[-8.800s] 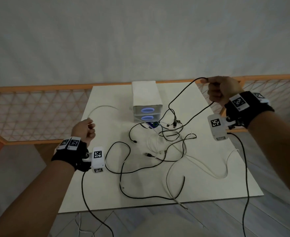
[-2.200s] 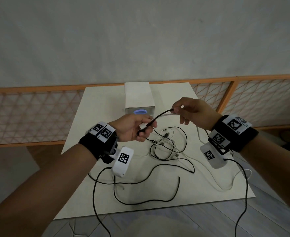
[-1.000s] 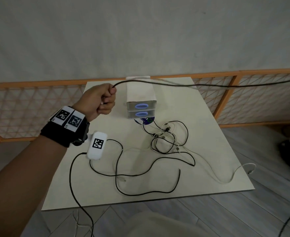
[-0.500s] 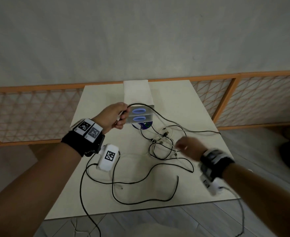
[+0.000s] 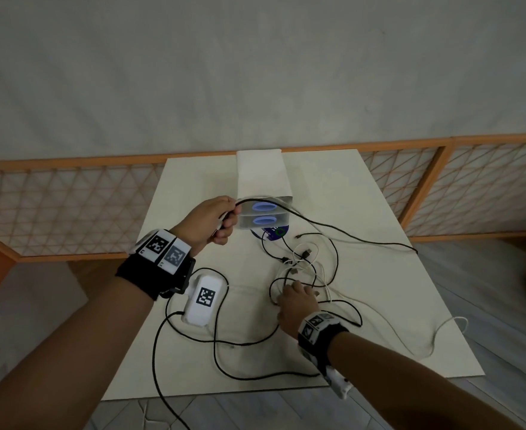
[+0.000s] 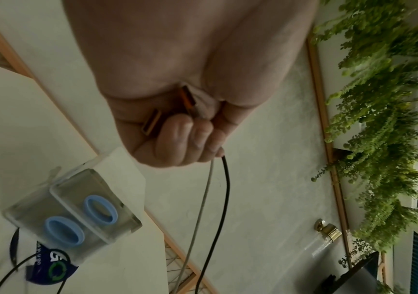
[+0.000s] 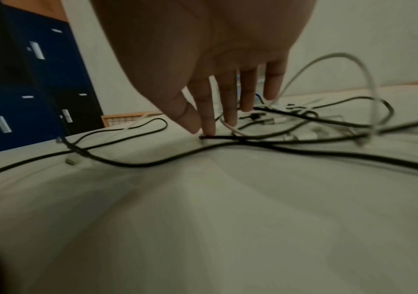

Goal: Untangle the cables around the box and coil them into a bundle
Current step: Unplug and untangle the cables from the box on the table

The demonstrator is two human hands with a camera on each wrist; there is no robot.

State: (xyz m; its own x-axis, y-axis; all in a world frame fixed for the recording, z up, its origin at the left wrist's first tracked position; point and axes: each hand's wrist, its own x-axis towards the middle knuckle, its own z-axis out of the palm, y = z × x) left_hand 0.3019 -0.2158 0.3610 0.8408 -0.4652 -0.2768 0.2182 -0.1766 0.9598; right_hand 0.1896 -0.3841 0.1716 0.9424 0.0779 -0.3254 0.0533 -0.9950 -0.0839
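A white box point(image 5: 263, 175) with two blue ring handles stands at the back of the white table point(image 5: 348, 187); it also shows in the left wrist view point(image 6: 76, 199). Beside its front, my left hand point(image 5: 212, 218) grips a black cable point(image 5: 333, 228) and a pale cable. From the left wrist, that hand point(image 6: 177, 139) is a fist around two USB plugs point(image 6: 152, 123), with both cables point(image 6: 225, 189) hanging out. My right hand point(image 5: 295, 301) is down on the cable tangle point(image 5: 305, 265). Its fingers are straight, and the thumb and forefinger tips point(image 7: 201, 129) touch a black cable point(image 7: 253, 139) lying on the table.
An orange lattice fence point(image 5: 69, 206) runs behind and beside the table. A blue round label point(image 5: 274, 232) lies under the box front. Long black loops point(image 5: 255, 375) reach the near edge, and a white cable point(image 5: 441, 330) trails off the right side. Cords hang from both wrist cameras.
My left hand came down from a raised pull to the box front, and the taut black cable went slack. My right hand came back into view and dropped onto the tangle.
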